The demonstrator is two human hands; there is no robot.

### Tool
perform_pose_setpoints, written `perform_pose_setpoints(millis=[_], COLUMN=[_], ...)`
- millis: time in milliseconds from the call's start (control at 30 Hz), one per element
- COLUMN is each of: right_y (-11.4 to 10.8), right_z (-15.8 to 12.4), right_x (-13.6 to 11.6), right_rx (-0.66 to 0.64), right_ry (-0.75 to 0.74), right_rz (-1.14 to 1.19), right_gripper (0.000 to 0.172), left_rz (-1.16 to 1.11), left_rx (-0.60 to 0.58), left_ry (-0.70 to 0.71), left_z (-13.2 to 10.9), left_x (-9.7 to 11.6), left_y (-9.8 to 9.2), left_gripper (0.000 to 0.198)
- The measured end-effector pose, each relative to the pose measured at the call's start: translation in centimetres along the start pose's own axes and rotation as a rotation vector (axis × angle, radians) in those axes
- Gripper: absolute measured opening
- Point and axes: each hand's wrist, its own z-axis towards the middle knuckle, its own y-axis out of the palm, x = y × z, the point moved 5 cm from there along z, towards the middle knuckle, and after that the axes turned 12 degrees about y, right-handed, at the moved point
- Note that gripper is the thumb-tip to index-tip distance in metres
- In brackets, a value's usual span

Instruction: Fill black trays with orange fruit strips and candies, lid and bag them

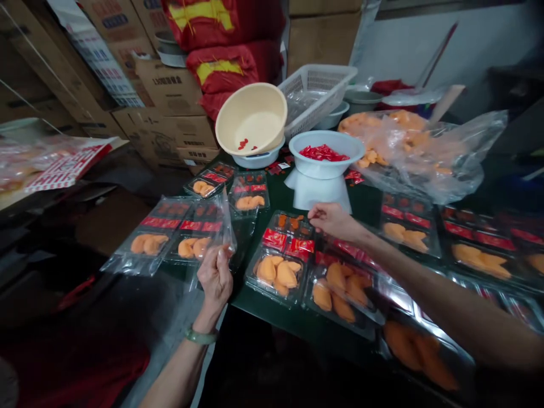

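My left hand (pixel 216 277), with a green bangle on its wrist, pinches the edge of a clear plastic bag (pixel 228 218). Beside it lie bagged plastic trays, one a divided tray (pixel 199 226) with orange pieces and red packets. My right hand (pixel 334 220) is closed, fingertips together, above the upper right corner of an uncovered divided tray (pixel 276 289). Whatever it may hold is too small or hidden to make out. That tray has plump orange pieces (pixel 276 271), two red packets (pixel 301 248) and small brown-orange bits. Another filled tray (pixel 335 289) lies under my right forearm.
A pale blue basin (pixel 326 139) of red packets stands on an upturned white support behind my hands. A cream basin (pixel 251 119), a white basket (pixel 314 93) and a large bag of orange pieces (pixel 395 141) are behind. More filled trays (pixel 410 226) line the right; cartons (pixel 170 90) are stacked back left.
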Motion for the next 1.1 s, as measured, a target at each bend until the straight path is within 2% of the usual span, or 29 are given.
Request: perform_pose_setpoints(millis=[233,300,567,700,900,1100], right_y=[1.2,1.2,1.0,1.8,0.7,-0.4], right_z=[0.3,0.3,1.2,1.5,0.4,-0.8], right_x=[0.1,0.2,-0.9,-1.4,-1.6,-1.2], right_rx=[-0.043,-0.032,0.170,0.186,0.201,0.228], right_ry=[-0.024,-0.030,-0.191,-0.205,-0.196,-0.105], right_rz=[-0.212,-0.289,-0.693,-0.875,-0.936,-0.904], right_gripper=[0.009,0.014,0.027,0.018,0.015,0.014], left_rz=[-0.001,-0.007,-0.033,-0.056,-0.057,-0.069], left_rx=[0.002,0.004,0.020,0.025,0.044,0.046], left_ry=[0.013,0.022,0.041,0.042,0.077,0.061], left_z=[0.1,0.2,0.2,0.2,0.3,0.1], left_x=[0.1,0.2,0.2,0.3,0.5,0.3], left_y=[0.1,0.0,0.0,-0.1,-0.2,-0.1], left_gripper=[0.034,0.033,0.030,0.029,0.027,0.026])
